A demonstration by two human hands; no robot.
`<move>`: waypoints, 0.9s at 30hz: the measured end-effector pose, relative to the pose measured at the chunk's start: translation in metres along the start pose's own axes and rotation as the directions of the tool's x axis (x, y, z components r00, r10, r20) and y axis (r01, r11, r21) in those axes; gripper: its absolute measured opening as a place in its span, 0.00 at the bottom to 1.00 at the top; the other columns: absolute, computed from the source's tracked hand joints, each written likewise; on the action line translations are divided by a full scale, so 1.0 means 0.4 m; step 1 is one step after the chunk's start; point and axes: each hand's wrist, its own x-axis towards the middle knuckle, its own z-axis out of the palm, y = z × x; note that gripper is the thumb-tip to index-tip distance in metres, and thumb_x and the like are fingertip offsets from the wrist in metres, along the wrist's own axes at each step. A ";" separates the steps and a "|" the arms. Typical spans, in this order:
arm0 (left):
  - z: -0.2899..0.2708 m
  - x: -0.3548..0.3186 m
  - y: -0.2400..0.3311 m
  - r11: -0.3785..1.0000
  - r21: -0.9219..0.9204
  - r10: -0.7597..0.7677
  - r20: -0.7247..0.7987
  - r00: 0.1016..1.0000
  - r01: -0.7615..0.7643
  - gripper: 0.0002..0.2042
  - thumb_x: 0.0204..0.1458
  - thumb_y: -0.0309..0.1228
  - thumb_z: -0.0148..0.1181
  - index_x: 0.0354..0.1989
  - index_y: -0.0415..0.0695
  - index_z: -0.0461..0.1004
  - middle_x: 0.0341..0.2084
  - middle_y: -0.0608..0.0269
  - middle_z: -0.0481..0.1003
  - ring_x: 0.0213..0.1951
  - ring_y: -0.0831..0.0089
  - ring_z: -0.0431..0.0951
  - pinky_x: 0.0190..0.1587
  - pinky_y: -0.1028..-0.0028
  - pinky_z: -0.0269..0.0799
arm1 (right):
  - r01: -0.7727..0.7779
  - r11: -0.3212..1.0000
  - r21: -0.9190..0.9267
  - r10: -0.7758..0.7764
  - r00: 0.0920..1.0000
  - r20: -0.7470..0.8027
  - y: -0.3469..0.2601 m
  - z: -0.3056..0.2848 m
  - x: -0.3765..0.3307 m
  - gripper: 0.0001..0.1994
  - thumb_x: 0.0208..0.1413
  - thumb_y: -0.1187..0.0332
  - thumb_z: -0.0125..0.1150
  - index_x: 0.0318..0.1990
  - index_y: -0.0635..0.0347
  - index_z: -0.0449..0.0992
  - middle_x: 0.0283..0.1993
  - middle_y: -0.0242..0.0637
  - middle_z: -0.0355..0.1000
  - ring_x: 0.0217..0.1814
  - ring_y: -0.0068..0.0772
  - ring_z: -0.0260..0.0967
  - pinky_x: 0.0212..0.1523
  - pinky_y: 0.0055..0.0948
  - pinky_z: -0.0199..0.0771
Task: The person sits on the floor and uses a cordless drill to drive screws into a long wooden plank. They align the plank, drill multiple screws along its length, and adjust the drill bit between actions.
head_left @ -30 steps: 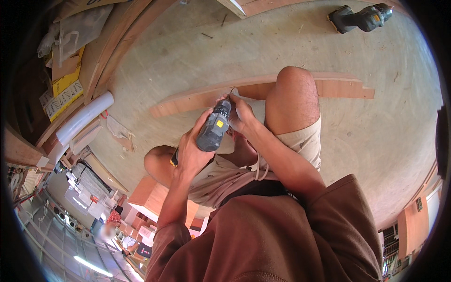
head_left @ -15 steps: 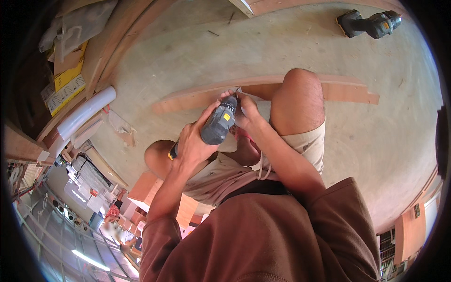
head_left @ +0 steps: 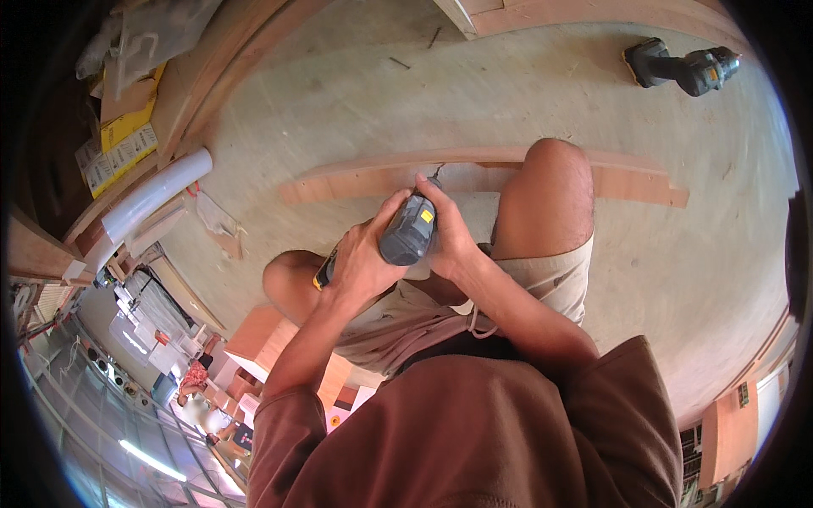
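Observation:
A black-and-grey cordless drill with a yellow label is held between my two hands, over my folded legs. My left hand is wrapped round its handle side. Against the other side of the drill body presses my right hand, its thumb lying along the top toward the front. A thin dark bit sticks out of the drill toward a long, narrow wooden board lying across the floor in front of me. Whether the tip touches the board is hard to tell. My right knee covers part of the board.
A second cordless drill lies on the concrete floor at the far right. To the left are a clear plastic roll, yellow boxes and wooden panels. A wooden box stands by my left side. Other people appear blurred at lower left.
My right hand has shifted from the front of the drill, around the chuck and bit, back onto its body. The bit now shows beyond my thumb, against the board.

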 end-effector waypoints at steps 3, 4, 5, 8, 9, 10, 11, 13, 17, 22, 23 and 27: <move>-0.014 0.007 0.003 0.995 -0.091 -0.019 0.081 0.996 0.027 0.41 0.49 0.24 0.66 0.74 0.55 0.58 0.50 0.40 0.80 0.52 0.36 0.79 0.51 0.50 0.79 | 0.004 1.000 -0.007 -0.004 0.998 -0.056 0.006 0.002 0.010 0.13 0.64 0.52 0.64 0.43 0.49 0.75 0.39 0.28 0.75 0.42 0.29 0.72 0.48 0.37 0.72; -0.017 0.011 0.006 0.990 -0.133 -0.029 0.120 0.992 0.045 0.42 0.48 0.21 0.66 0.75 0.54 0.58 0.51 0.40 0.80 0.53 0.36 0.79 0.51 0.52 0.79 | 0.001 1.000 -0.004 -0.002 0.997 -0.076 0.007 0.001 0.012 0.12 0.65 0.53 0.64 0.43 0.50 0.75 0.39 0.28 0.75 0.42 0.29 0.72 0.48 0.37 0.72; -0.015 0.014 0.005 0.986 -0.157 -0.040 0.123 0.992 0.060 0.43 0.48 0.21 0.66 0.75 0.54 0.57 0.51 0.40 0.80 0.53 0.35 0.79 0.51 0.52 0.79 | -0.001 1.000 0.000 0.001 0.995 -0.095 0.007 0.001 0.014 0.12 0.65 0.54 0.63 0.43 0.50 0.75 0.38 0.28 0.75 0.42 0.28 0.72 0.48 0.37 0.73; -0.006 0.012 0.007 0.976 -0.196 -0.072 0.147 0.987 0.100 0.44 0.47 0.20 0.66 0.76 0.54 0.55 0.50 0.40 0.80 0.53 0.35 0.79 0.51 0.52 0.79 | 0.022 0.991 0.131 -0.012 0.997 -0.075 0.015 0.018 0.000 0.10 0.65 0.56 0.63 0.43 0.51 0.75 0.37 0.28 0.73 0.40 0.27 0.72 0.45 0.34 0.74; -0.006 0.012 0.005 0.977 -0.188 -0.069 0.155 0.986 0.098 0.44 0.47 0.20 0.66 0.76 0.54 0.55 0.49 0.39 0.80 0.53 0.35 0.79 0.51 0.52 0.80 | 0.017 0.988 0.152 -0.006 0.998 -0.068 0.017 0.012 0.002 0.10 0.65 0.57 0.63 0.43 0.50 0.75 0.36 0.27 0.73 0.39 0.27 0.72 0.44 0.34 0.74; -0.005 0.012 0.003 0.979 -0.180 -0.067 0.162 0.984 0.096 0.44 0.47 0.20 0.66 0.76 0.54 0.55 0.49 0.39 0.80 0.52 0.35 0.79 0.51 0.52 0.80 | 0.011 0.985 0.174 -0.001 0.998 -0.061 0.018 0.005 0.005 0.09 0.65 0.57 0.63 0.43 0.50 0.74 0.36 0.27 0.72 0.38 0.26 0.72 0.43 0.33 0.75; 0.003 0.013 -0.001 0.983 -0.175 -0.036 0.155 0.987 0.063 0.45 0.46 0.21 0.67 0.76 0.54 0.54 0.47 0.38 0.81 0.50 0.35 0.80 0.49 0.51 0.80 | 0.005 0.981 0.196 0.005 0.999 -0.053 0.019 -0.001 0.006 0.09 0.65 0.58 0.63 0.43 0.50 0.74 0.35 0.27 0.72 0.38 0.26 0.72 0.42 0.32 0.75; 0.020 0.013 -0.009 0.987 -0.158 0.021 0.137 0.990 0.001 0.47 0.45 0.24 0.68 0.76 0.55 0.52 0.44 0.37 0.81 0.45 0.35 0.82 0.46 0.48 0.80 | 0.008 0.977 0.214 0.010 0.996 -0.084 0.018 -0.007 0.004 0.08 0.64 0.59 0.63 0.42 0.50 0.74 0.35 0.27 0.72 0.36 0.25 0.72 0.40 0.32 0.76; 0.029 0.019 -0.005 0.993 -0.120 0.003 0.163 0.987 0.017 0.49 0.44 0.27 0.71 0.77 0.53 0.51 0.45 0.38 0.81 0.45 0.37 0.82 0.45 0.49 0.81 | -0.016 0.977 0.215 0.043 0.991 -0.123 0.008 -0.018 -0.001 0.08 0.63 0.60 0.63 0.41 0.51 0.74 0.34 0.27 0.72 0.33 0.25 0.71 0.37 0.32 0.76; 0.034 0.024 -0.001 0.990 -0.137 0.051 0.123 0.991 -0.034 0.49 0.42 0.25 0.71 0.76 0.50 0.53 0.47 0.39 0.81 0.44 0.37 0.83 0.45 0.53 0.82 | 0.054 0.981 0.184 -0.038 0.995 -0.089 0.014 -0.043 0.011 0.09 0.65 0.58 0.62 0.42 0.51 0.76 0.33 0.27 0.74 0.32 0.24 0.74 0.35 0.29 0.78; 0.035 0.025 0.000 0.989 -0.145 0.052 0.123 0.991 -0.034 0.49 0.42 0.25 0.71 0.76 0.49 0.53 0.47 0.39 0.80 0.44 0.38 0.83 0.45 0.53 0.82 | 0.059 0.982 0.182 -0.043 0.995 -0.093 0.014 -0.045 0.012 0.09 0.66 0.58 0.62 0.42 0.51 0.76 0.33 0.26 0.74 0.32 0.24 0.74 0.35 0.29 0.78; 0.043 0.034 -0.006 0.983 -0.181 0.056 0.124 0.991 -0.033 0.49 0.42 0.26 0.72 0.76 0.48 0.53 0.48 0.39 0.80 0.44 0.39 0.83 0.45 0.54 0.82 | 0.063 0.980 0.189 -0.041 0.992 -0.118 0.005 -0.038 0.013 0.10 0.66 0.57 0.61 0.42 0.52 0.76 0.33 0.26 0.74 0.31 0.23 0.73 0.34 0.28 0.76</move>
